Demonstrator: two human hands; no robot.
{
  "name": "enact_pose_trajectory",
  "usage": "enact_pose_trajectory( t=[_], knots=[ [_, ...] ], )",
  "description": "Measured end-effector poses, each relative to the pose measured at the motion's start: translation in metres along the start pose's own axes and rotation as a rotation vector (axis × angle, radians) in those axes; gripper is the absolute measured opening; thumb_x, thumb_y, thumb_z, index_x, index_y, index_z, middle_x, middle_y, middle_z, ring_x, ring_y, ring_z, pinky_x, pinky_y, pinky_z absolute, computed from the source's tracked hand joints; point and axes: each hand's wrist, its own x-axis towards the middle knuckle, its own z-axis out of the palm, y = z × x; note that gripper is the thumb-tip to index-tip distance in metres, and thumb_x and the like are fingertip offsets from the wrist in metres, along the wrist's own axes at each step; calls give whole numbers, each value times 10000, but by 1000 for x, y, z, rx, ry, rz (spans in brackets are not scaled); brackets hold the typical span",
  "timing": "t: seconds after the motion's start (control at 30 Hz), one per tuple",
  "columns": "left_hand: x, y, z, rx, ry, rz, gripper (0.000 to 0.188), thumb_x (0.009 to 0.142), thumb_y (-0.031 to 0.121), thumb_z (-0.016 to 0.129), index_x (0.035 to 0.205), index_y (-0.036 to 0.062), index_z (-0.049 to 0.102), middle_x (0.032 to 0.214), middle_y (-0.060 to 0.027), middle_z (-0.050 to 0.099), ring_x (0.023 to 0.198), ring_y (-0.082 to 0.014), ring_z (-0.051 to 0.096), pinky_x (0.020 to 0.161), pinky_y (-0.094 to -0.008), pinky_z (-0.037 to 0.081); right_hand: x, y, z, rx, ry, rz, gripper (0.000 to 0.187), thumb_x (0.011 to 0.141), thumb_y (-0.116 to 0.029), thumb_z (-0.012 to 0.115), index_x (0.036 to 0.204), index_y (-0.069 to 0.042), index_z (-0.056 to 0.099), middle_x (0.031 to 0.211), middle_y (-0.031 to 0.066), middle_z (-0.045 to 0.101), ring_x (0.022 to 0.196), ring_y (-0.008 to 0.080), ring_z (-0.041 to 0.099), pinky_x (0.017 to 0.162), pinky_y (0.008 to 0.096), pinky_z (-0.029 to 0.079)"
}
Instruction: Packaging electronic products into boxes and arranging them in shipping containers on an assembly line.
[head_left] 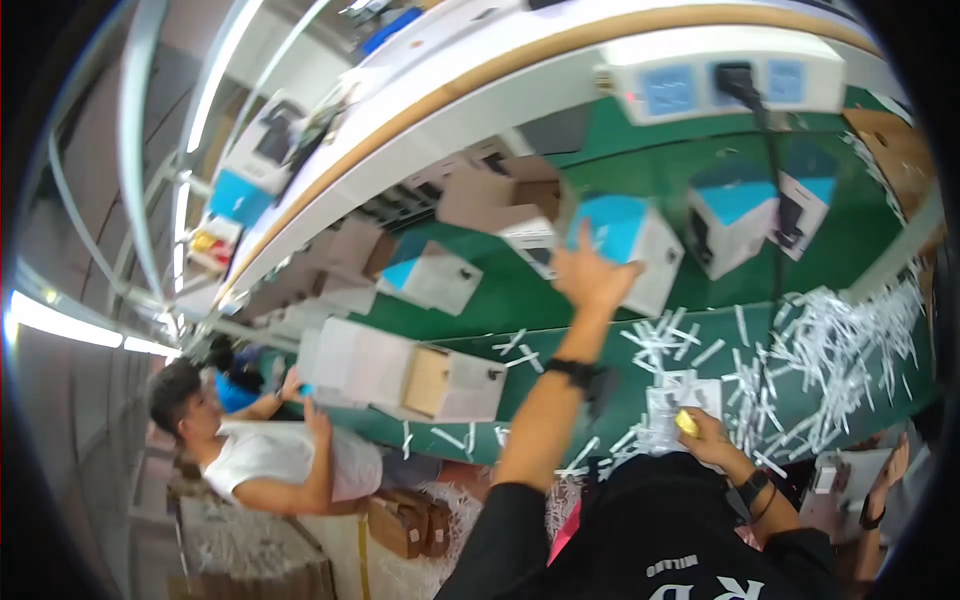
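Observation:
My left hand reaches far over the green table, its fingers spread at the near left side of a blue-and-white carton. Whether the fingertips press on the carton is hard to make out. Close to my body, my right hand is closed around a small yellow object, whose kind does not show clearly. Beside that hand lies a white packet with dark printed pictures. Thin white strips are scattered around it.
More blue-and-white cartons stand along the far side, near an open brown box. A black cable hangs from a white power strip. White strips pile up at right. A co-worker in white stands at left beside long white boxes.

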Motion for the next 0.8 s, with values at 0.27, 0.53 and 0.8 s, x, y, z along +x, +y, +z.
enact_pose_trajectory(
  t=[0.27, 0.53, 0.8],
  knots=[
    [37, 13, 61, -4, -459, 407, 1094, 698, 496, 796, 1590, 126, 283, 1651, -292, 88, 1533, -473, 47, 1214, -613, 149, -1, 17, -11, -118, 146, 161, 477, 847, -81, 677, 1305, -8, 566, 1096, 183, 671, 954, 421, 665, 830, 397, 551],
    [117, -52, -3, 531, -9, 393, 458, 789, 197, 655, 1242, 135, 657, 1205, -172, 615, 1191, -372, 579, 1039, -541, 399, -8, 26, -20, -407, 461, 100, 601, 731, -84, 763, 1292, -19, 556, 1212, 227, 556, 1096, 436, 601, 925, 473, 504],
    [110, -88, -43, 426, 111, 362, 130, 717, 128, 699, 840, 93, 718, 999, -129, 672, 905, -340, 670, 735, -426, 557, 9, 49, -22, -265, 347, 238, 447, 725, -97, 786, 1119, 11, 605, 994, 221, 649, 948, 436, 647, 842, 456, 516]
  ],
)
